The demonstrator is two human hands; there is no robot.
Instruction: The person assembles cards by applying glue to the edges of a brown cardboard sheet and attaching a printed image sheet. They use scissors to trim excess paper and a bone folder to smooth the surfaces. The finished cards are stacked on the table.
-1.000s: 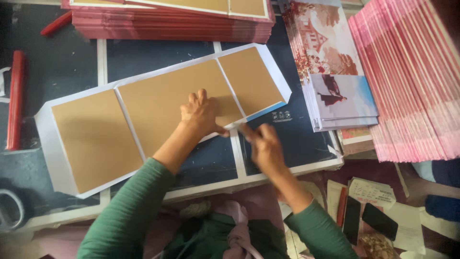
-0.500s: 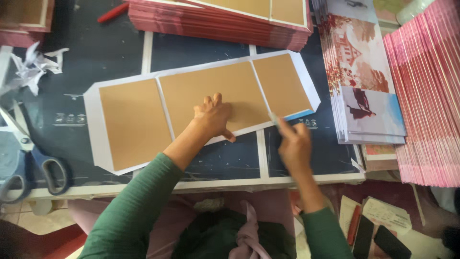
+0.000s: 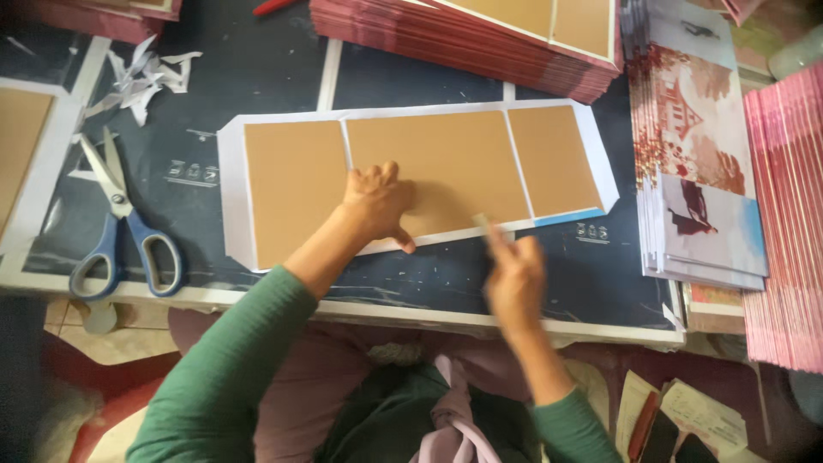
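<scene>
Three brown card panels sit side by side on one white sheet (image 3: 411, 184), which lies flat on the dark work surface (image 3: 257, 77) in front of me. My left hand (image 3: 377, 206) rests palm down on the sheet, near the lower edge of the middle panel, fingers spread a little and pressing flat; it grips nothing. My right hand (image 3: 514, 279) hovers just off the sheet's lower edge, over the dark surface, fingers drawn together around a thin pale strip (image 3: 482, 225) whose tip points up toward the white border. The hand is blurred, so I cannot tell exactly how the fingers close on it. The sheet's right end shows a narrow blue band at its lower corner.

Blue-handled scissors (image 3: 120, 236) lie open to the left, well apart from both hands, with white paper scraps (image 3: 146, 73) above them. A stack of finished red-edged pieces (image 3: 480, 30) lies beyond the sheet. Printed picture sheets (image 3: 703, 154) are piled to the right, and next to them stands a row of pink-edged pieces (image 3: 784, 223).
</scene>
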